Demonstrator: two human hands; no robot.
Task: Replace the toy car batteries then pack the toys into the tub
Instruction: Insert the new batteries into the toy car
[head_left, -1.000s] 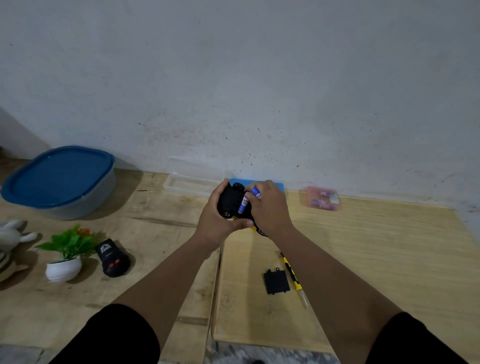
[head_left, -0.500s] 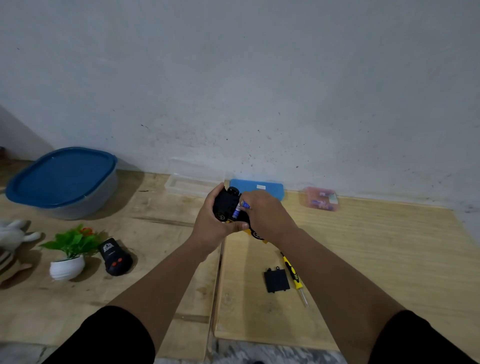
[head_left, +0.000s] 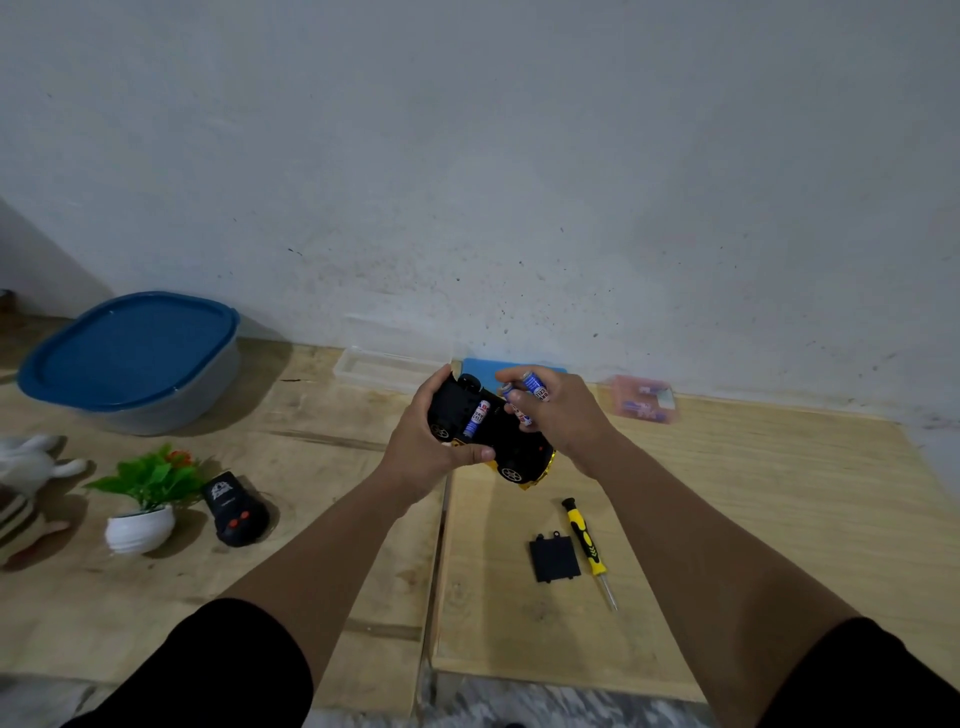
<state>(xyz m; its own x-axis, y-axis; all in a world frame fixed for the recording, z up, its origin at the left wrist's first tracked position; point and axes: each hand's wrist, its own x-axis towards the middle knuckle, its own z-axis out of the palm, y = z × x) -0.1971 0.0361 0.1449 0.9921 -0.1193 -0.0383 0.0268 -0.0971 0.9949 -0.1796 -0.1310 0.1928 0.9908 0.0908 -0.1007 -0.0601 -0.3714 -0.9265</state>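
Your left hand (head_left: 422, 453) grips the car (head_left: 488, 428); your right (head_left: 558, 410) pinches two batteries (head_left: 535, 387). They could slip, or seat reversed.

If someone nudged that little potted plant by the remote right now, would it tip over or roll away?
The potted plant would probably slide or wobble rather than roll, since its white pot stands upright on the wooden boards. The leaves spread wider than the pot, so a push up high might tip it. It looks artificial and small, so likely light.
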